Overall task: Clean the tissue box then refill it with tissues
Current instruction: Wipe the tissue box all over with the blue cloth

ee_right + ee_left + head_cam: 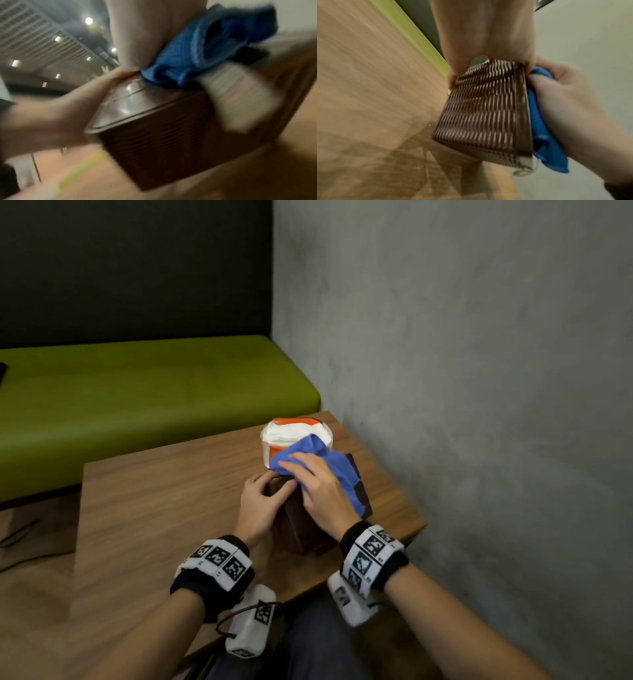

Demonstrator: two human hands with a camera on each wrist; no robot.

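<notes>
A brown woven tissue box [301, 529] [479, 115] [154, 148] stands near the right end of the wooden table [154, 508]. My left hand [263, 494] [484, 33] [60, 115] grips its upper left edge, fingers curled over the lid rim. My right hand [318, 484] [565, 101] [137, 33] holds a bunched blue cloth [339, 470] [539, 128] [197, 54] and presses it onto the glossy lid. Just behind the box sits a white and orange tissue pack [294, 433] [240, 97]. The cloth and hands hide the lid's opening.
A grey concrete wall [479, 371] runs close along the table's right side. A green padded bench [137, 392] stretches behind the table. Bare wood lies left of the box. The table's near edge is just below my wrists.
</notes>
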